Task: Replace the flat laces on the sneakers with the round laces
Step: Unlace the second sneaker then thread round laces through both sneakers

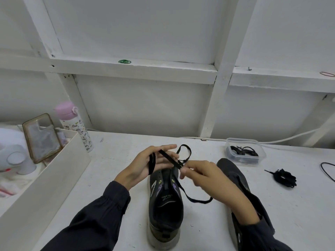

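A dark sneaker (165, 205) with purple marks stands in the middle of the table, heel toward me, its eyelets without a lace. The second dark sneaker (237, 176) lies to its right, partly under my right forearm. A black flat lace (152, 163) is looped around my left hand (154, 164), whose fingers are held straight above the first sneaker's toe. My right hand (203, 176) pinches the same lace beside the left fingertips. The lace's free tail trails down across the sneaker to the table.
A clear plastic tub (261, 154) with black laces stands at the back right. A black lace bundle (285, 178) lies on the table to its right. On the left are a white board (54, 178), a pink-capped bottle (76, 125) and a phone case (42, 138).
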A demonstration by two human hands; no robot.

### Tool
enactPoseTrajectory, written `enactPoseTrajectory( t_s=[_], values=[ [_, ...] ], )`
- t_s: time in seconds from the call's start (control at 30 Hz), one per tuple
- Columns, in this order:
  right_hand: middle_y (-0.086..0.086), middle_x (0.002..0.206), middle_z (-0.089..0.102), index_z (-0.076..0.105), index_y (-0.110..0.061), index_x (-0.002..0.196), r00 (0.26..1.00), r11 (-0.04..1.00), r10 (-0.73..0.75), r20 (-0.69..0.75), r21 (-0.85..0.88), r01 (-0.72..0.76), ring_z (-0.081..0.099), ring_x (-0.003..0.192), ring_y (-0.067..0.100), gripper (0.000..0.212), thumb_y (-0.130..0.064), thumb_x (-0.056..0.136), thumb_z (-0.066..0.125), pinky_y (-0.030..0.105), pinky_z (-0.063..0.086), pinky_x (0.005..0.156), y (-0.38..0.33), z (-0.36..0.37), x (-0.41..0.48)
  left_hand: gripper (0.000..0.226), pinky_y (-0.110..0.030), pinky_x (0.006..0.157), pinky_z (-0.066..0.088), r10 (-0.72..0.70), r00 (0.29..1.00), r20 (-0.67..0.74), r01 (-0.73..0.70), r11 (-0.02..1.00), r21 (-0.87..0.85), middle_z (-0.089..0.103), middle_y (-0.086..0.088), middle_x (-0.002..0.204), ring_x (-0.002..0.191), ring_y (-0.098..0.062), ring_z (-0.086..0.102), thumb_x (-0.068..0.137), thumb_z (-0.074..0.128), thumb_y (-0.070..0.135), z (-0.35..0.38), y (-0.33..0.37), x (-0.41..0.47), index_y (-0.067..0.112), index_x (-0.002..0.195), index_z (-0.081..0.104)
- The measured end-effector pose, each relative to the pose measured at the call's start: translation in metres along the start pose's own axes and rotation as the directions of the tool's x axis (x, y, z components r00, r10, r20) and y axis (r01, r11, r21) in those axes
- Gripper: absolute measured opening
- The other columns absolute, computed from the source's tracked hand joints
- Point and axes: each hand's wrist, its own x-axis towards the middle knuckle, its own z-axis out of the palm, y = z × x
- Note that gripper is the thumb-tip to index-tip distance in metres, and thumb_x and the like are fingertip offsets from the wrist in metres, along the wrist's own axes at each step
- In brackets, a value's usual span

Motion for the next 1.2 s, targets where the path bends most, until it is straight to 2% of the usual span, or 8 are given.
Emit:
enactPoseTrajectory(
  t_s=[0.1,0.37,0.47,0.57,0.67,0.9,1.07,1.2],
  values=[
    [-0.019,0.056,0.052,0.067,-0.018,0.084,0.982,0.952,-0.139,0.125,0.289,0.098,0.044,0.053,-0.001,0.023,-0.019,0.1,0.052,0.009,0.034,0.053,-0.006,0.015,0.0,0.055,-0.046,0.111,0.04,0.047,0.995,0.088,-0.034,0.989,-0.145,0.058,-0.024,0.128,0.128,-0.038,0.05,0.094,0.036,0.03,0.01,0.002,0.001,-0.001,0.135,0.053],
    [-0.019,0.053,0.054,0.065,-0.009,0.084,0.959,0.924,-0.048,0.278,0.377,-0.063,0.041,0.046,0.0,0.02,-0.017,0.099,0.055,0.01,0.031,0.047,0.007,0.036,0.021,0.052,-0.036,0.103,0.046,0.041,0.95,0.311,0.004,0.99,-0.143,0.068,-0.017,0.114,0.117,-0.033,0.061,0.096,0.043,0.04,0.049,0.017,-0.012,0.002,0.125,0.063],
    [-0.018,0.051,0.055,0.064,-0.019,0.074,0.939,0.941,0.008,0.345,0.315,-0.124,0.046,0.046,-0.004,0.02,-0.018,0.094,0.06,0.014,0.035,0.051,0.011,0.023,0.031,0.061,-0.035,0.1,0.048,-0.014,0.9,0.435,0.044,0.997,-0.059,0.07,-0.015,0.113,0.112,-0.03,0.064,0.093,0.046,0.053,0.054,0.022,-0.019,0.004,0.125,0.063],
    [0.002,0.051,0.058,0.071,-0.016,0.064,0.942,0.914,0.037,0.333,0.371,-0.167,0.051,0.044,0.009,0.029,-0.041,0.077,0.07,0.027,0.042,0.053,0.014,0.008,0.046,0.078,-0.04,0.102,0.047,-0.098,0.834,0.542,0.087,0.995,0.046,0.067,-0.02,0.116,0.113,-0.033,0.063,0.093,0.037,0.065,0.053,0.018,-0.02,-0.002,0.128,0.058],
    [0.011,0.057,0.043,0.056,0.013,0.074,0.963,0.962,0.014,0.27,0.259,-0.087,0.038,0.049,0.015,0.058,-0.044,0.081,0.066,0.026,0.034,0.049,0.003,-0.01,0.052,0.098,-0.045,0.108,0.042,-0.194,0.842,0.504,0.134,0.979,0.153,0.062,-0.026,0.121,0.118,-0.039,0.058,0.088,0.031,0.076,0.056,0.008,-0.016,-0.009,0.128,0.055],
    [0.003,0.049,0.047,0.062,0.002,0.08,0.988,0.971,-0.039,0.153,0.238,0.001,0.036,0.039,0.011,0.035,-0.028,0.097,0.057,0.019,0.03,0.042,-0.016,-0.032,0.032,0.113,-0.048,0.107,0.042,-0.213,0.906,0.366,0.212,0.976,0.044,0.061,-0.034,0.119,0.117,-0.044,0.058,0.083,0.01,0.081,0.049,0.004,-0.012,-0.014,0.12,0.059],
    [0.005,0.059,0.057,0.067,-0.004,0.098,0.965,0.949,-0.132,0.226,0.31,0.057,0.048,0.039,0.016,0.021,-0.015,0.101,0.049,0.018,0.033,0.041,-0.018,-0.015,-0.002,0.093,-0.02,0.066,0.053,-0.182,0.966,0.182,0.17,0.982,0.079,0.062,-0.005,0.063,0.061,-0.016,0.063,0.084,0.008,0.074,0.048,0.007,-0.014,0.009,0.078,0.074],
    [0.001,0.057,0.056,0.067,-0.008,0.103,0.94,0.944,-0.105,0.326,0.33,-0.009,0.048,0.039,0.014,0.025,-0.019,0.103,0.045,0.022,0.031,0.041,0.002,0.02,-0.002,0.104,-0.031,0.092,0.051,-0.095,0.967,0.238,0.097,0.995,0.002,0.07,-0.02,0.107,0.104,-0.027,0.066,0.082,0.011,0.079,0.042,0.013,-0.009,-0.001,0.115,0.068]
  ],
)
